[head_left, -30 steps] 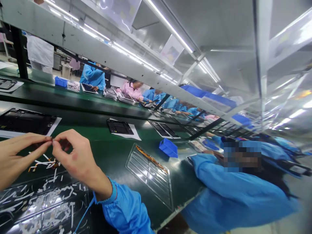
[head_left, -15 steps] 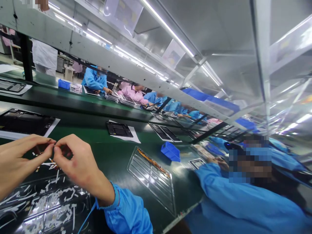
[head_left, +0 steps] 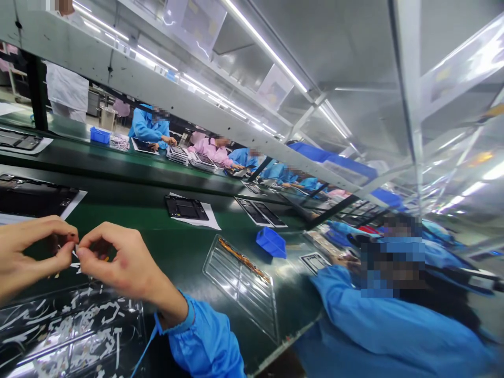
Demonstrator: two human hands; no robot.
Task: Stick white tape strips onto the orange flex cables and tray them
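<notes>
My left hand (head_left: 29,254) and my right hand (head_left: 118,260) meet fingertip to fingertip above the green belt (head_left: 157,220), both pinched on a tiny part (head_left: 74,251) too small to name. Below them lies a clear plastic tray (head_left: 71,336) strewn with several white strips. My right wrist ends in a blue sleeve (head_left: 205,341).
A clear ribbed tray (head_left: 240,286) with a brown strip lies to the right, beside a blue bin (head_left: 271,241). Dark device shells on white sheets (head_left: 186,208) ride the belt. A co-worker in blue (head_left: 386,320) sits at right; others work across the line. A metal shelf (head_left: 157,89) hangs overhead.
Both hands drifted slightly left and down while staying pinched together; the view shifted a little.
</notes>
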